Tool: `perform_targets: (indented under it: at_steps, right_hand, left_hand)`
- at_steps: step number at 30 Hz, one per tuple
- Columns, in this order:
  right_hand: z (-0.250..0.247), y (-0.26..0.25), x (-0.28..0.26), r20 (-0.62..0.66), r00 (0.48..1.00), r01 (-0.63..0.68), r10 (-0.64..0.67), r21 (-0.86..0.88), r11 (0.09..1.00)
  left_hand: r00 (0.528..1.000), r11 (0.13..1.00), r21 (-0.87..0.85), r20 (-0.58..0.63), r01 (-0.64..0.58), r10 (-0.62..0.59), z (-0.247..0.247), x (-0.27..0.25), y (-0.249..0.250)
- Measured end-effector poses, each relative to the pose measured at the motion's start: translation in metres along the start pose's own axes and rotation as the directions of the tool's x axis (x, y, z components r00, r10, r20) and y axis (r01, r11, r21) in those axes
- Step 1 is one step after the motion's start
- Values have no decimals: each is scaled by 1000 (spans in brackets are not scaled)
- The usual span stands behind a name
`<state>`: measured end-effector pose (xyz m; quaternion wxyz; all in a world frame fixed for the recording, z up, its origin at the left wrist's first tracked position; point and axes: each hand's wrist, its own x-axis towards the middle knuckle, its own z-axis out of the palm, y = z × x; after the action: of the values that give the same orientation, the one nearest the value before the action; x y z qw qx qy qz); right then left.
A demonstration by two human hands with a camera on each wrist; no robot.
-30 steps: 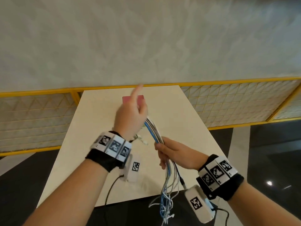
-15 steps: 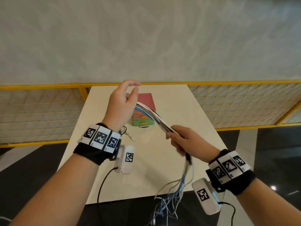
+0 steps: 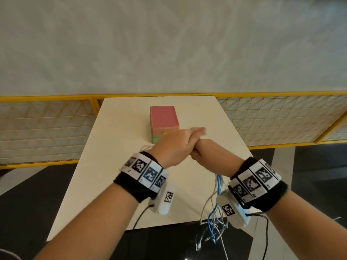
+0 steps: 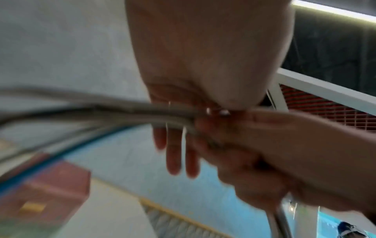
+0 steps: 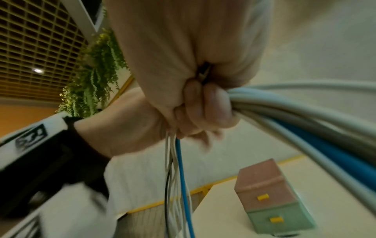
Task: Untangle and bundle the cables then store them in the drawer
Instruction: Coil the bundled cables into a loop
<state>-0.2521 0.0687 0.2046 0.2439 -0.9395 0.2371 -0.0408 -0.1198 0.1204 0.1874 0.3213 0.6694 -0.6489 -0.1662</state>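
Note:
A bundle of grey, white and blue cables [image 3: 217, 184] hangs from my right hand [image 3: 204, 152] past the table's near edge. The right fingers [image 5: 203, 109] are curled tight round the cables [image 5: 305, 109]. My left hand [image 3: 187, 139] lies across the right one, fingers mostly straight. In the left wrist view its thumb side presses the looped cables [image 4: 122, 109] down where they enter the right hand [image 4: 284, 153]. Behind the hands stands the small drawer box [image 3: 163, 119], pink on top and green below, with yellow handles; both drawers look closed.
The cream table [image 3: 122, 147] is narrow, with a dark floor on both sides and in front. A yellow-framed mesh fence [image 3: 47, 128] and a pale wall stand behind it. Black wrist-camera leads hang under both forearms.
My left hand has swung the cable loop right and down onto the right hand. The hands, apart before, now touch in front of the box. The hanging ends have shifted right.

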Motion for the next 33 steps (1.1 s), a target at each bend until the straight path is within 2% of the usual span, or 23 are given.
perform_targets:
  at_steps: [1, 3, 5, 7, 11, 14, 15, 16, 17, 18, 19, 20, 22, 24, 26, 29, 31, 33]
  right_hand:
    - [-3, -4, 3, 8, 1000, -2, 2, 14, 1000]
    - [-8, -4, 3, 2, 1000, -1, 1, 167, 986]
    - [-10, -2, 1, 37, 999, -45, 32, 431, 901]
    - [-10, 5, 2, 68, 995, -96, 68, 616, 782]
    - [-13, 9, -2, 219, 975, -152, -28, 762, 629]
    - [-13, 8, -8, 338, 940, -250, -48, 777, 578]
    - [-13, 7, -8, 349, 937, -262, -19, 740, 620]
    - [-14, 5, -6, 333, 943, -245, 23, 643, 726]
    - [-15, 2, -5, 288, 955, -200, 72, 445, 873]
    - [-16, -1, -3, 223, 969, -147, 110, 157, 977]
    - [-15, -2, -1, 154, 982, -91, 111, -131, 987]
    - [-14, -5, 1, 89, 992, -57, 93, -344, 937]
    - [-13, -12, 5, 26, 999, -23, 42, -514, 857]
    - [-18, -18, 9, 31, 999, 10, 10, -567, 824]
    - [-25, -21, 15, 26, 999, 54, -47, -516, 855]
    - [-41, -9, 19, 72, 995, 80, -70, -147, 986]
    - [-49, 9, 21, 138, 990, 5, 2, -44, 999]
    - [-49, 24, 23, 132, 991, -15, 15, 4, 1000]
  left_hand:
    - [1000, 998, -52, 16, 25, -24, 5, 0, 1]
    - [999, 999, -50, -51, 9, -11, 4, 0, -4]
    - [989, 999, 14, -141, -37, 39, -1, 2, -5]
    - [974, 997, 31, -210, -74, 79, -1, 4, 0]
    - [945, 996, -54, -322, -75, 54, -1, 4, -2]
    - [906, 993, -69, -419, -93, 56, -11, 2, -2]
    - [906, 994, -57, -418, -96, 64, -13, 3, -1]
    - [912, 994, -50, -405, -93, 65, -14, 3, -2]
    - [923, 995, -52, -381, -80, 54, -14, 3, -3]
    - [939, 997, -57, -343, -59, 36, -14, 3, -6]
    - [955, 998, -55, -295, -26, 9, -14, 3, -8]
    - [971, 999, -36, -238, 12, -20, -15, 4, -10]
    - [988, 998, 44, -146, 55, -48, -18, 5, -4]
    - [994, 997, 63, -102, 35, -29, -19, 6, 3]
    - [996, 1000, -23, -90, 20, -23, -20, 8, 4]
    - [993, 996, -79, -109, 38, -46, -27, 9, -4]
    - [992, 993, -99, -101, 72, -82, -36, 9, -10]
    - [997, 996, -70, -26, 64, -66, -41, 8, -13]
